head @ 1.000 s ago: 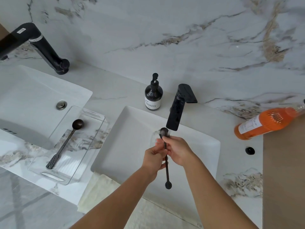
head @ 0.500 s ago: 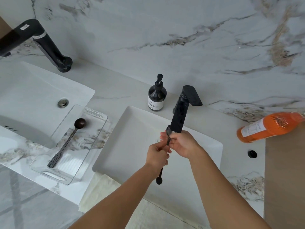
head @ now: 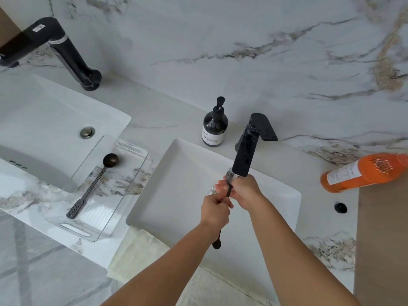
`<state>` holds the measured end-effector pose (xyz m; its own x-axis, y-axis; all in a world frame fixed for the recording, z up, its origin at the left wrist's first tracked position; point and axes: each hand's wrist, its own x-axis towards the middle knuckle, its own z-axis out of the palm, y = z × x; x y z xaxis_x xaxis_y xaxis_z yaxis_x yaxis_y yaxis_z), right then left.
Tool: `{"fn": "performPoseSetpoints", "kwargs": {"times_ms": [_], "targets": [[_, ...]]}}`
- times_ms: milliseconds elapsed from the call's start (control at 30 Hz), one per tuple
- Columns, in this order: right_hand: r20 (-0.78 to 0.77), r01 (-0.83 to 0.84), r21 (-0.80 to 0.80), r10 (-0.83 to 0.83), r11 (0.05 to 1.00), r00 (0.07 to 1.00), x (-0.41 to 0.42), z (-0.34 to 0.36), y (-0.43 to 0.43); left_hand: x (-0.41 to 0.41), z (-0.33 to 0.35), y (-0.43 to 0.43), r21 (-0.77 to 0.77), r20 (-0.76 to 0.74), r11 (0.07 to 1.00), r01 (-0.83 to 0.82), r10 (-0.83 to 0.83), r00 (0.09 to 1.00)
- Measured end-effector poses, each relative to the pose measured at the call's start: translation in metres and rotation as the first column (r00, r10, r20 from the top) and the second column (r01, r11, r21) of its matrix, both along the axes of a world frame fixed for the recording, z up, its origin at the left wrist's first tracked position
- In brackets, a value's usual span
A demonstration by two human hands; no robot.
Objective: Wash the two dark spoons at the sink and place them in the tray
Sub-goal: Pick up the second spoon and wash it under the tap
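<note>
Both hands meet over the white sink (head: 176, 195), just under the spout of the black faucet (head: 247, 151). Left hand (head: 215, 212) is closed in a fist around the middle of a dark spoon's handle (head: 217, 240), whose rounded end pokes out below the wrist. Right hand (head: 241, 192) is curled around the upper part of the same spoon, fingers pinched near its bowl end, which sits right at the faucet's mouth and is mostly hidden; whether water runs over it is hard to tell, though a glint shows there. The spoon stands nearly upright, slightly tilted.

A second dark spoon (head: 97, 181) lies in the clear tray (head: 134, 173), bowl toward the wall and flat perforated end toward the near edge, set diagonally. The tray rests on the marble desk (head: 154, 111) between the sink and another basin (head: 44, 120) to the left, which has its own black faucet (head: 66, 49).

Behind the sink, just beside the faucet, stands a dark pump bottle (head: 215, 127) with a white label. Well off to the right an orange bottle (head: 362, 173) lies on its side. A pale towel (head: 136, 257) lies at the sink's near left corner.
</note>
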<state>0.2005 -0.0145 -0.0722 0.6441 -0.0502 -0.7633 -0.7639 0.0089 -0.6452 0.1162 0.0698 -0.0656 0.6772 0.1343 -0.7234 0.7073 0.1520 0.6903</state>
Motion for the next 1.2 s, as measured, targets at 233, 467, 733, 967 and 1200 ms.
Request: {"fn": "performPoseSetpoints", "kwargs": {"times_ms": [233, 467, 733, 967, 1200], "targets": [[0.107, -0.049, 0.276, 0.02, 0.96, 0.994, 0.005, 0.004, -0.011, 0.012, 0.002, 0.008, -0.02, 0.074, 1.0, 0.004, -0.003, 0.997], [0.144, -0.005, 0.179, -0.022, 0.984, 0.989, 0.001, 0.01, -0.013, 0.004, -0.005, 0.004, 0.071, 0.155, 0.995, 0.073, -0.083, 0.984], [0.103, -0.059, 0.266, 0.033, 0.962, 0.994, -0.004, 0.011, -0.026, 0.002, -0.008, 0.017, -0.169, 0.16, 0.984, 0.053, -0.026, 0.987], [0.097, -0.09, -0.081, 0.098, 0.993, 0.99, 0.002, 0.006, -0.005, 0.011, -0.019, 0.029, -0.004, 0.198, 0.99, 0.138, -0.134, 0.971], [0.18, -0.277, 0.071, 0.26, 0.958, 0.949, 0.008, 0.012, -0.013, 0.017, -0.033, 0.035, 0.167, 0.217, 0.965, 0.2, -0.234, 0.948]]}}
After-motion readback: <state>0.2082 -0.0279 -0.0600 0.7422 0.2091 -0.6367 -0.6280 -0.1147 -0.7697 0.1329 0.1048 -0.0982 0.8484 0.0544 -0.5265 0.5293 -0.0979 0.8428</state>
